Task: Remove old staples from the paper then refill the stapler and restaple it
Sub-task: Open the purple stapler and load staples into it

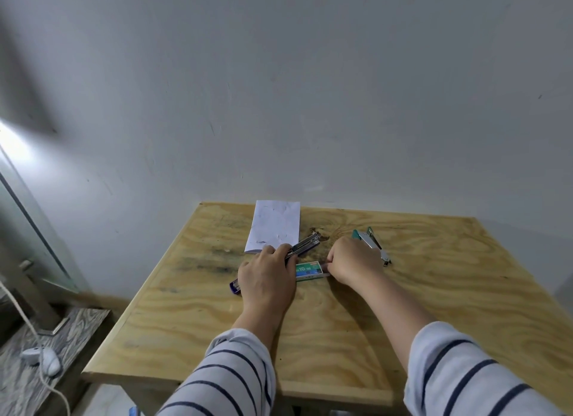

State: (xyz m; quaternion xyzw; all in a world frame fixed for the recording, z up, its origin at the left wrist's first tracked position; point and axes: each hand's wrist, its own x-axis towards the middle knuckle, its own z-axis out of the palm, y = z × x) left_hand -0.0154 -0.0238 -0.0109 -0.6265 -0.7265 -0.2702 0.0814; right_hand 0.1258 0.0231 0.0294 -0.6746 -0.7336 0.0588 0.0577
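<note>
A person in a white shirt with dark blue stripes reaches both arms over a light wooden table (341,338) that stands against a pale grey wall (310,89). The left hand (268,276) lies flat on top of a long blue and silver stapler (305,246), with its fingers (279,250) curled down around the middle of it and holding it. The shiny metal front end sticks out past the fingertips, up and to the right, and looks spread open, while the blue back end peeks out on the left side of the hand, down near the wrist. Just to the right of this hand lies a small green and white box of staples (308,270), flat on the table, partly tucked under the hand's edge. The right hand (352,260) is closed at the right end of the box, its fingertips pinched on that end, but what they pinch is too small to see. So the box sits right between the two hands. Behind the stapler, near the wall, a folded white sheet of paper (274,226) lies flat, and the stapler's metal tip is just beside its lower right corner. Behind the right hand rests a teal and silver staple remover (373,245), with nobody touching it.
</note>
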